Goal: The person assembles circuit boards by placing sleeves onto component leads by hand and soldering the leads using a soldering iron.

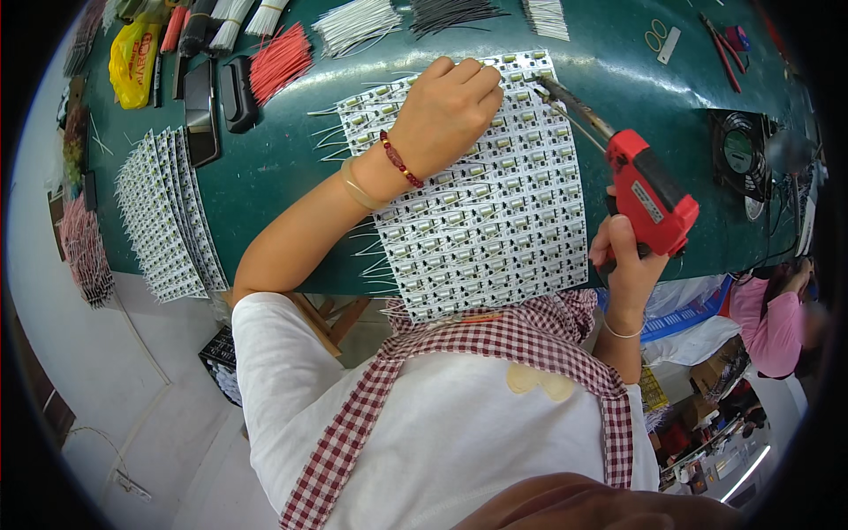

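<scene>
A large white panel of small circuit boards (495,238) lies before me on the green table (274,185). Thin white wires stick out along its left side. My left hand (449,110) rests over the upper part of the panel, fingers curled closed; whatever they hold is hidden. My right hand (629,256) grips a red and black soldering gun (649,194) by its handle, at the panel's right side. The gun's long tip reaches up and left to the panel's top right corner, at or just above the boards there.
More board panels (163,221) lie at left. Red wires (281,64), white wires (358,26) and black wires (452,13) line the back, near a phone (201,115) and yellow bag (134,62). Scissors (658,40), pliers (723,53) and a fan (740,150) are right. A pink-sleeved person (767,322) sits beyond.
</scene>
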Available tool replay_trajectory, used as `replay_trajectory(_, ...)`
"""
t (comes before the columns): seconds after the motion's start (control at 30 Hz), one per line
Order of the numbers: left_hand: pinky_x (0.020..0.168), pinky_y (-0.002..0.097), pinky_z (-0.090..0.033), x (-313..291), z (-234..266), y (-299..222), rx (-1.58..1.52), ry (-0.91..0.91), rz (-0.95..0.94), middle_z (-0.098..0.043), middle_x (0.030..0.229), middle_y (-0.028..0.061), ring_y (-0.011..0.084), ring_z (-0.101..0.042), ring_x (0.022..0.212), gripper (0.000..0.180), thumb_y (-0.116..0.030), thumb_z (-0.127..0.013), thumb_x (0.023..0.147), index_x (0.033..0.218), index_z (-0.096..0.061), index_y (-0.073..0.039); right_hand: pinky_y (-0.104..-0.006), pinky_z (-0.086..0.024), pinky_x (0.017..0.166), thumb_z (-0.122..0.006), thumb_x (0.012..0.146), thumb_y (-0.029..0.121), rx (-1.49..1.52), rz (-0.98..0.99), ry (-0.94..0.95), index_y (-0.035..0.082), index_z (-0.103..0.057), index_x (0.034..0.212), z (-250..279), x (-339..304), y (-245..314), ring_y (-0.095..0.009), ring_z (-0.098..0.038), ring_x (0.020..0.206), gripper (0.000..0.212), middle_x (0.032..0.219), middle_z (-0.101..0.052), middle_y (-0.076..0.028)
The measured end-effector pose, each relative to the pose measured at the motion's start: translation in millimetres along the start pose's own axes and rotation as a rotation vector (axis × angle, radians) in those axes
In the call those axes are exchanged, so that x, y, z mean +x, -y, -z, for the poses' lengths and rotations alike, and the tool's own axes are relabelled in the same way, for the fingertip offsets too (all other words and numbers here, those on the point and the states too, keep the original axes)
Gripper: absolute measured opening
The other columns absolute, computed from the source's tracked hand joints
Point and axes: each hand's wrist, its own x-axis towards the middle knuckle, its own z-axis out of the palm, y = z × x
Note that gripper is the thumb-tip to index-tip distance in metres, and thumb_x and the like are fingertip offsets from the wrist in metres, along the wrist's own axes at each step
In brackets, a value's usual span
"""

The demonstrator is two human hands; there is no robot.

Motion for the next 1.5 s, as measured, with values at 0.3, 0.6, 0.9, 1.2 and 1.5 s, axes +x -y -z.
replay_trajectory(0.3,0.071,0.0332,-0.042,6.5,-2.7,-3.4,-0.017,0.031,0.005,-0.054,0.083,0.0036,0.0209,-0.055,0.079,0.018,-0.003,-0.061,0.070,0.087,-0.064,-0.007,-0.0277,-0.041,0.043,-0.055,0.096,0.030,0.213,0.360,-0.229,-0.009,-0.048,0.119,66.5,5.4,12.0,-0.013,-0.046,0.043,0.045,0.059,-0.051,-0.008)
replay_trajectory(0.6,0.069,0.0342,-0.041,7.8,14.5,-5.0,0.074,0.083,0.033,-0.054,0.079,0.0050,0.0214,-0.056,0.080,0.019,0.000,-0.064,0.071,0.089,-0.066,-0.006,-0.0296,-0.046,0.047,-0.057,0.095,0.021,0.115,0.654,-0.905,-0.005,-0.054,0.111,186.3,26.1,14.2,-0.013,-0.048,0.045,0.030,0.063,-0.055,-0.008)
replay_trajectory(0.9,0.065,0.0361,-0.040,0.9,49.1,-16.2,0.064,0.123,0.183,-0.051,0.073,0.0055,0.0237,-0.054,0.074,0.018,0.002,-0.068,0.072,0.087,-0.068,-0.006,-0.0274,-0.045,0.043,-0.066,0.090,0.019,0.003,0.334,-0.960,-0.001,-0.059,0.102,213.9,37.1,-15.3,-0.012,-0.051,0.046,0.024,0.062,-0.056,-0.005)
replay_trajectory(1.2,0.060,0.0352,-0.043,-1.2,1.0,-30.9,-0.090,-0.078,0.152,-0.050,0.069,0.0055,0.0236,-0.051,0.066,0.018,0.001,-0.069,0.069,0.085,-0.068,-0.008,-0.0247,-0.041,0.045,-0.059,0.094,0.027,0.259,0.416,-0.216,-0.007,-0.048,0.120,103.6,-4.7,18.8,-0.012,-0.044,0.044,0.044,0.063,-0.052,-0.007)
replay_trajectory(1.5,0.060,0.0334,-0.044,-7.0,0.7,-25.7,-0.067,-0.073,0.128,-0.050,0.070,0.0042,0.0216,-0.052,0.067,0.022,0.003,-0.065,0.066,0.084,-0.069,-0.008,-0.0244,-0.039,0.041,-0.060,0.090,0.015,0.052,0.010,0.025,-0.012,-0.052,0.113,37.0,-13.7,-6.2,-0.011,-0.046,0.041,0.036,0.056,-0.051,-0.006)
